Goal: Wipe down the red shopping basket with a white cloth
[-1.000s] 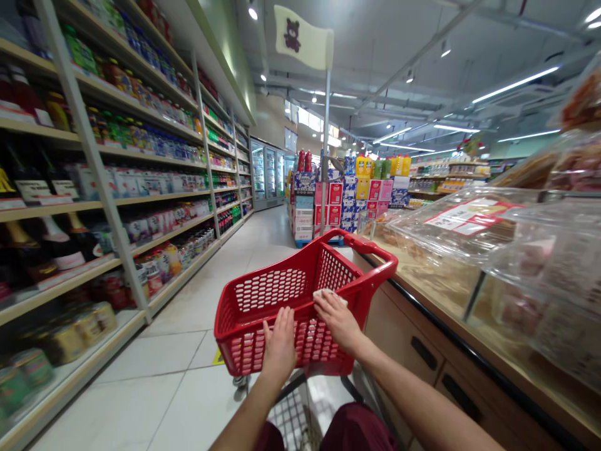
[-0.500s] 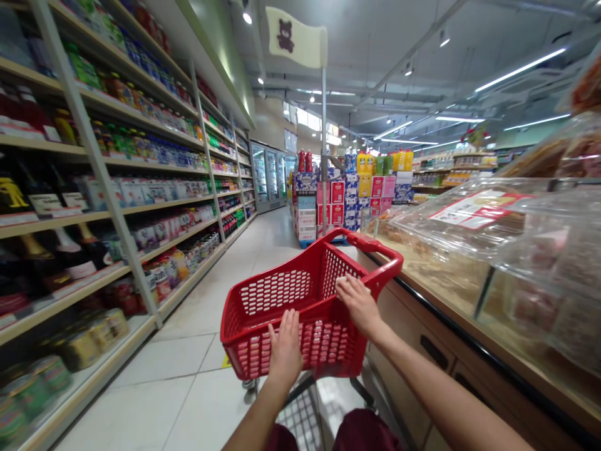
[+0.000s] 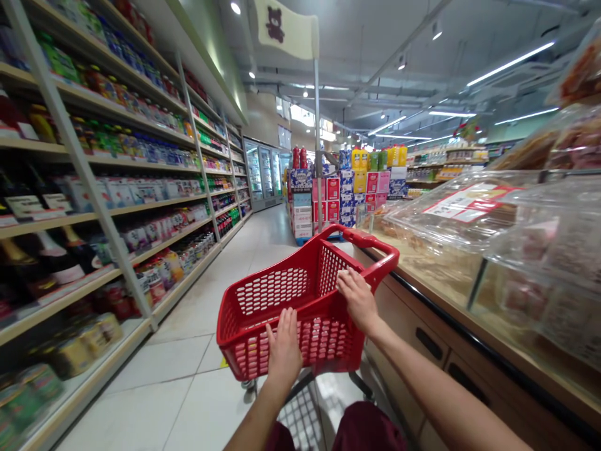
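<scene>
A red plastic shopping cart (image 3: 267,302) stands sideways in front of me, its perforated basket holding nothing visible. Its handle (image 3: 382,266) points up and to the right. My left hand (image 3: 285,351) lies on the near side of the basket, fingers stretched out over the top rim and nothing seen in them. My right hand (image 3: 359,300) is farther along the same rim, close to the handle end. Its bent fingers press a small white cloth (image 3: 344,274) against the rim; whether it is fabric or tissue I cannot make out.
Drink shelves (image 3: 141,156) line the aisle on my left. On my right, close to the cart, runs a wooden counter (image 3: 408,313) with clear plastic covers (image 3: 451,232). Stacked drink boxes (image 3: 333,194) and a pole (image 3: 317,125) with a bear flag stand ahead.
The whole view has shifted slightly, so shelves, cart and boxes sit a little farther left. Both hands stay at nearly the same spots on the cart's rim.
</scene>
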The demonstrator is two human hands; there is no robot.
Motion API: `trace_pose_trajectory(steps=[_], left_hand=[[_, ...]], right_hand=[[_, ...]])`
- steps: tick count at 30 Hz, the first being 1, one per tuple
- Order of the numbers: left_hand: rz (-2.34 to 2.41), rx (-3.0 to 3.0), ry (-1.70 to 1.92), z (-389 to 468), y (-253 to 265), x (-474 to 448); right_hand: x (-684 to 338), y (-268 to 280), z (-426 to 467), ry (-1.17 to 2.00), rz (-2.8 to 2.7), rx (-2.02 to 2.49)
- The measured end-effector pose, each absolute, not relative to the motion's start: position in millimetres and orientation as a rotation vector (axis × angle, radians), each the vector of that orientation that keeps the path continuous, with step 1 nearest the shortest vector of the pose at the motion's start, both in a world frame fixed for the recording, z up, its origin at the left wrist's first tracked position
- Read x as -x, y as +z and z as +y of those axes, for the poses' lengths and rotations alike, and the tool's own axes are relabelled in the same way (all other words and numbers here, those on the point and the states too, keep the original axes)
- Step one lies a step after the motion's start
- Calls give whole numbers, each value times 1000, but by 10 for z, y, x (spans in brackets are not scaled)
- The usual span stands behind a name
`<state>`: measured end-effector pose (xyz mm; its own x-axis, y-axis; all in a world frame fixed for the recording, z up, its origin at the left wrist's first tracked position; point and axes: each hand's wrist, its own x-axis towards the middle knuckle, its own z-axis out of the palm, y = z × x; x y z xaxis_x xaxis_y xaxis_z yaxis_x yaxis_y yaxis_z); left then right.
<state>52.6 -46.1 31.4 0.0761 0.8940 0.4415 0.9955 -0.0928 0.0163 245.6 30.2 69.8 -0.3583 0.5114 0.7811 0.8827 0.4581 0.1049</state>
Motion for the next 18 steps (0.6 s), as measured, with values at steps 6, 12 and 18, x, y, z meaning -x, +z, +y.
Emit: trace_pose_trajectory(steps=[6,12,18], left_hand=[[-1857,2033,-523,-452,251,-545],[-1897,2058,-529,-469,296,-584],[-1894,2058,-566,-448,302,-596]], right_hand=[[-2229,601,210,-690,-2240,903],[-2575,757,274,-691,-2019,1201],[-2229,525,157,-648,-2212,884]])
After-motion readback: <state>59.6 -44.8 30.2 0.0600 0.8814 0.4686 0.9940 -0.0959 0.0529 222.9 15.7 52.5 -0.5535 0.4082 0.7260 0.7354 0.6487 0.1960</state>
